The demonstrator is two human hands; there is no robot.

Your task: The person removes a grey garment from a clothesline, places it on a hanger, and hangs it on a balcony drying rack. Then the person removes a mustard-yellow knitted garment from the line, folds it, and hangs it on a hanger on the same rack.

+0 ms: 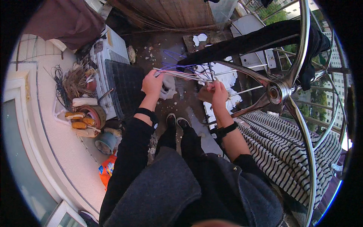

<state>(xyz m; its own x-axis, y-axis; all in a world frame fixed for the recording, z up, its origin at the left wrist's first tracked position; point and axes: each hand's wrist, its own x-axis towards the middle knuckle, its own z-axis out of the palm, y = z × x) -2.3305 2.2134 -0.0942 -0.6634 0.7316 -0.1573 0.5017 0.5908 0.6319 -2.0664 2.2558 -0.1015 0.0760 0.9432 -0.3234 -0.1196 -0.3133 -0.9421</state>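
A bunch of thin clothes hangers (184,75), pink, white and purple, stretches between my two hands at about waist height. My left hand (152,85) is closed around one end of the bunch. At the other end, the fingers of my right hand (219,94) pinch together on the hangers near their hooks. Purple hanger wire (172,55) sticks out beyond my left hand. Just past the bunch, a long black garment (245,44) hangs across toward the upper right.
A shiny metal spoked wheel frame (278,92) stands close on my right, with striped cloth (280,140) below it. To the left are a white appliance housing (113,47), corn cobs (80,120), a blue-grey bucket (106,143) and an orange bag (107,169). Metal railings line the far right.
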